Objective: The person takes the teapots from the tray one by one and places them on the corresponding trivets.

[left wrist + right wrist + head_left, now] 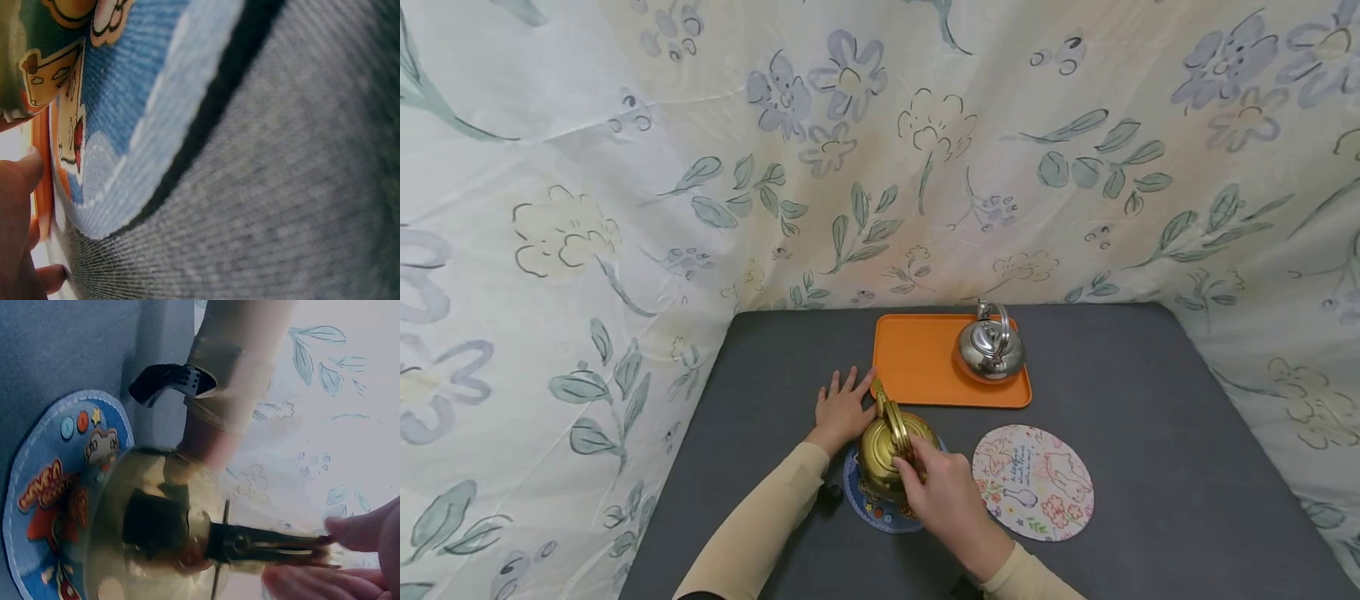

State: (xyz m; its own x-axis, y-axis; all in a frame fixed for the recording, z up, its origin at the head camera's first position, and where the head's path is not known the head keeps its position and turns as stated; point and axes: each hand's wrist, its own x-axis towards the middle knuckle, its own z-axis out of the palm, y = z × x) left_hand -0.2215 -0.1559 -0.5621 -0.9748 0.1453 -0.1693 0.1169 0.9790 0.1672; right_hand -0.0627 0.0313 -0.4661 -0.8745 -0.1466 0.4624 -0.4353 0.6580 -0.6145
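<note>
My right hand (946, 492) pinches the upright handle of a shiny gold kettle (877, 454) between thumb and fingers; the right wrist view shows this hold on the handle (275, 544). The kettle stands over a round blue mat (880, 518) with cartoon patches, its spout toward the orange tray (910, 358). Whether its base touches the mat I cannot tell. My left hand (841, 410) lies with fingers spread at the tray's near left corner, beside the spout. Only part of that hand (15, 219) shows in the left wrist view.
A silver kettle (990, 354) stands on the right part of the tray. To the right of the gold kettle lies a pale oval mat (1036, 483) with pink drawings. Flowered cloth (865, 233) hangs behind and beside the dark grey table (1150, 417).
</note>
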